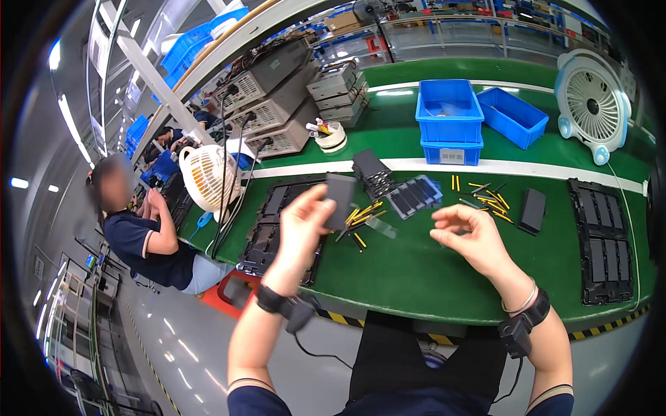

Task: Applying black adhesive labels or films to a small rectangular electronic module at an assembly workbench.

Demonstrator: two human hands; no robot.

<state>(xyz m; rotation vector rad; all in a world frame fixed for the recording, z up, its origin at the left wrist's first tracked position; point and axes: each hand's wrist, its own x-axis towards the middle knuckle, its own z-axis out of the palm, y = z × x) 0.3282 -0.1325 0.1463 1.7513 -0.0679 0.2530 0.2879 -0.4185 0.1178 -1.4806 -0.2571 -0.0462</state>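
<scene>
My left hand (305, 220) grips a flat dark grey rectangular block (340, 200) between thumb and fingers, raised over the green table. My right hand (469, 234) hovers above the tabletop with its fingers curved and apart, and I see nothing in it. Between the hands lie a stack of dark flat blocks (372, 172), a group of dark panels in clear wrap (415, 195), and a clear strip (381, 227). Yellow-and-black strips (361, 216) lie beside the held block. More such strips (494, 202) are scattered beyond my right hand, near another dark block (532, 211).
Black trays stand at left (270, 232) and right (605, 239), the right one filled with dark blocks. Blue bins (451, 121), a white fan (593, 104), a pen cup (331, 139) and stacked grey instruments (274, 104) line the back. Another person (149, 229) sits at left.
</scene>
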